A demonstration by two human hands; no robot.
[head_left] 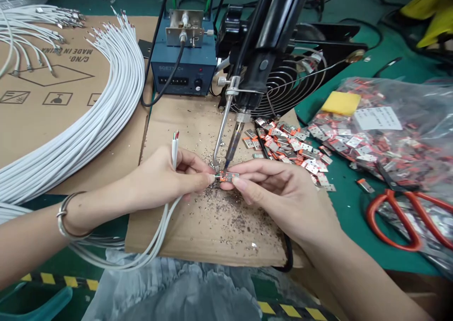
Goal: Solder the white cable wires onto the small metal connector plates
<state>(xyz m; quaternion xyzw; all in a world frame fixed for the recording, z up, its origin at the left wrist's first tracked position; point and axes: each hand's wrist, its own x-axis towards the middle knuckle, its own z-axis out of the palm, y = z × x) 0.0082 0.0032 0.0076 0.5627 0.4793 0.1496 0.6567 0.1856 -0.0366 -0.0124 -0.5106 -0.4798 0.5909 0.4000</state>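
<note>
Beneath the tip of a mounted soldering iron, a small USB connector with orange plastic is pinched in my right hand. My left hand is closed on white cables; one wire end meets the connector's left side. Another cable end with bare coloured wires sticks up between its fingers, and the cables loop down below the wrist. A thin metal solder guide tube ends beside the iron's tip. My fingers partly hide the exact joint between wire and connector.
A cardboard sheet with solder specks lies under my hands. Loose USB connectors, a plastic bag of connectors and red-handled scissors lie right. A blue solder feeder and black fan stand behind. Bundled white cables lie left.
</note>
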